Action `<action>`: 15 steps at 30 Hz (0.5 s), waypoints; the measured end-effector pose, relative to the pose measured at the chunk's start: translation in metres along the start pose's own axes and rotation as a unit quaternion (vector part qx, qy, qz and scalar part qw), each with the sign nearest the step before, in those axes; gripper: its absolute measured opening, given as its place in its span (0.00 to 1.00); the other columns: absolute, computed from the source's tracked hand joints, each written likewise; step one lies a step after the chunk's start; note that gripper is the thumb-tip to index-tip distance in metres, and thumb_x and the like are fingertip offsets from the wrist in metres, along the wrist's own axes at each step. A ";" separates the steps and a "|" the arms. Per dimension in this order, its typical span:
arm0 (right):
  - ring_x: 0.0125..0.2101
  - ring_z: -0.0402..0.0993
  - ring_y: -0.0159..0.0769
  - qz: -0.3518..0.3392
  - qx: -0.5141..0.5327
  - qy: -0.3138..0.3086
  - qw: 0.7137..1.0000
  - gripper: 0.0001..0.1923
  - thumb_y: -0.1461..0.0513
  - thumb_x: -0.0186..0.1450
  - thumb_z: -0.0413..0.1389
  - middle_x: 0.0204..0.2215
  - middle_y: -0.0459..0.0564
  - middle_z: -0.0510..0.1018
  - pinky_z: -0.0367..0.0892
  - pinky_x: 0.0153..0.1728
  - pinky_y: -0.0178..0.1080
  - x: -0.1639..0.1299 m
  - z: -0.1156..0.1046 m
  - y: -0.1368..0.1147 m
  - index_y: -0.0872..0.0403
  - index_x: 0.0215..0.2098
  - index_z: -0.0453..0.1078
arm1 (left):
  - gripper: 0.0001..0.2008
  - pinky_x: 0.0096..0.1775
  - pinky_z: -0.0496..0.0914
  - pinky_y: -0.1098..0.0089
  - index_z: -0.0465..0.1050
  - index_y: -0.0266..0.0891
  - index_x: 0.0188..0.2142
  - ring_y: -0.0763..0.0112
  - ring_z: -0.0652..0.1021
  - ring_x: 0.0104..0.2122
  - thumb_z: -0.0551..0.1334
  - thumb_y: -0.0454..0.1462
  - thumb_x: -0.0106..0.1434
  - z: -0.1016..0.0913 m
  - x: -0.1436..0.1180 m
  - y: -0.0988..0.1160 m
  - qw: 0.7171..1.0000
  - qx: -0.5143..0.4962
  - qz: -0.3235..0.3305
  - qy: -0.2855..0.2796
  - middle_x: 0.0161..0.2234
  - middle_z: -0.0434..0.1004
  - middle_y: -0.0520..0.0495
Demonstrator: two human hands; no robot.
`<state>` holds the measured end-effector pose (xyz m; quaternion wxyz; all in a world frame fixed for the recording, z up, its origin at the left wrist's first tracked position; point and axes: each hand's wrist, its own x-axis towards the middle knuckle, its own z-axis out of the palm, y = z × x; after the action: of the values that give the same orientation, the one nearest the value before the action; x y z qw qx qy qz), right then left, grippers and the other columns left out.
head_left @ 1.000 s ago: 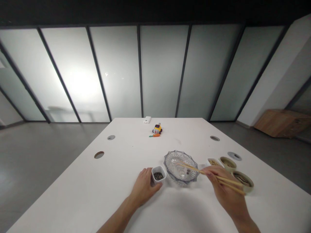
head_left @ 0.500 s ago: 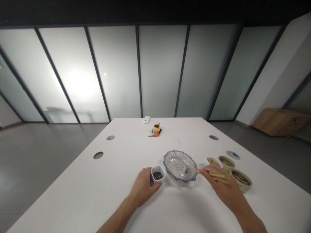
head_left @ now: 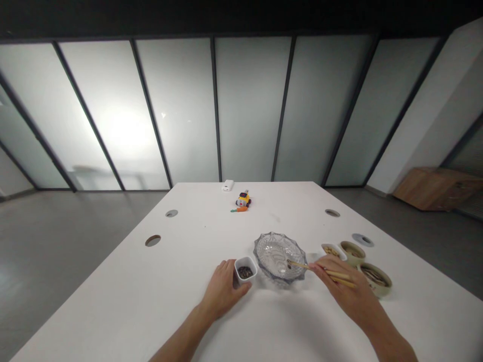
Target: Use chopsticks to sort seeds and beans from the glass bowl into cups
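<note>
My left hand (head_left: 225, 289) is wrapped around a small white square cup (head_left: 245, 280), thumb in front and fingers at its far side. Dark seeds (head_left: 245, 272) lie in the cup. Just right of it stands a clear glass bowl (head_left: 264, 249) with a scalloped rim. My right hand (head_left: 341, 281) grips a pair of chopsticks (head_left: 302, 265), their tips low inside the bowl. A single dark seed (head_left: 289, 267) shows in the bowl right beside the tips. Whether the tips touch it is too small to tell.
Beyond my right hand are a white dish of pale yellowish pieces (head_left: 332, 251), a small green bowl (head_left: 352, 253) and a larger green bowl (head_left: 377, 281). Farther back lie a toy carrot (head_left: 240, 209), a yellow toy vehicle (head_left: 243, 199) and a white device (head_left: 228, 185). The white table (head_left: 169, 301) has round holes.
The chopstick tips have lifted slightly away from me. The dark seed that was at the tips now shows just below them in the bowl. My left hand and the cup stay put.
</note>
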<state>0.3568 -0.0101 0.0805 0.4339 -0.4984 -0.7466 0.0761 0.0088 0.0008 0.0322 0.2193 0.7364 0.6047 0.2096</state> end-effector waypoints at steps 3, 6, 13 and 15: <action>0.34 0.83 0.40 0.003 0.001 0.004 1.000 0.21 0.43 0.79 0.59 0.34 0.47 0.85 0.78 0.40 0.39 0.000 0.002 0.000 0.47 0.36 0.79 | 0.12 0.54 0.69 0.59 0.75 0.42 0.47 0.52 0.78 0.50 0.69 0.43 0.68 -0.001 0.000 0.001 1.000 -0.004 0.000 -0.004 0.49 0.82 0.42; 0.35 0.84 0.40 0.000 0.005 0.004 1.000 0.22 0.42 0.78 0.60 0.35 0.48 0.86 0.79 0.39 0.39 0.001 0.003 0.001 0.47 0.35 0.79 | 0.12 0.54 0.69 0.59 0.74 0.41 0.47 0.52 0.78 0.49 0.69 0.43 0.67 -0.002 0.000 0.001 1.000 -0.008 0.000 -0.004 0.49 0.82 0.42; 0.36 0.85 0.40 -0.005 0.015 0.002 1.000 0.20 0.44 0.78 0.62 0.36 0.48 0.87 0.79 0.40 0.39 0.002 0.002 0.005 0.47 0.36 0.80 | 0.13 0.54 0.69 0.59 0.75 0.42 0.47 0.52 0.78 0.50 0.70 0.44 0.68 0.000 0.000 -0.001 1.000 -0.008 0.004 -0.002 0.49 0.82 0.43; 0.36 0.85 0.41 -0.008 0.020 0.002 1.000 0.20 0.44 0.78 0.62 0.36 0.48 0.87 0.80 0.41 0.39 0.001 0.002 0.004 0.47 0.36 0.80 | 0.12 0.54 0.69 0.60 0.75 0.42 0.47 0.53 0.79 0.50 0.70 0.44 0.68 0.000 0.000 -0.001 1.000 -0.006 0.003 -0.002 0.49 0.82 0.43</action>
<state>0.3580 -0.0063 0.0778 0.4458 -0.4838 -0.7481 0.0873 0.0084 0.0013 0.0313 0.2239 0.7376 0.6006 0.2122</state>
